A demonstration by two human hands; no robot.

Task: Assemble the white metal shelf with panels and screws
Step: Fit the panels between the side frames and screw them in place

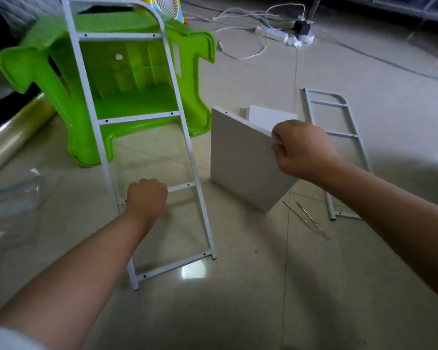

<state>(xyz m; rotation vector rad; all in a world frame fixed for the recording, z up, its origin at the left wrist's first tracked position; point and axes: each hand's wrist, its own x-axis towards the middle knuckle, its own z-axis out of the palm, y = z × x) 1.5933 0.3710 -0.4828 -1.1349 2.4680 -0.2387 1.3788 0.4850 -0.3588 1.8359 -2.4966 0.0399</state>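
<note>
Shelf parts lie scattered on the tiled floor, nothing joined yet as far as I can judge. One frame stands nearly upright, leaning back toward a green stool, with the left hand curled around its third rung from the top. The right hand pinches the top edge of a panel that stands on its lower edge just beside the frame. Count: two frames, the second frame lying flat to the right; two panels for certain, the second panel showing behind the first; two thin metal tools near the held one's corner. No screws can be made out. Risks, as I judge them: the standing frame rests only on two small feet, so on glossy tile it could slide or tip if the left grip eases; the panel, held by one edge, could swing and knock the frame or drop on the tools; lining holes up single-handed may fail. Further off sit a power strip with cables, a fan and a foil roll.
</note>
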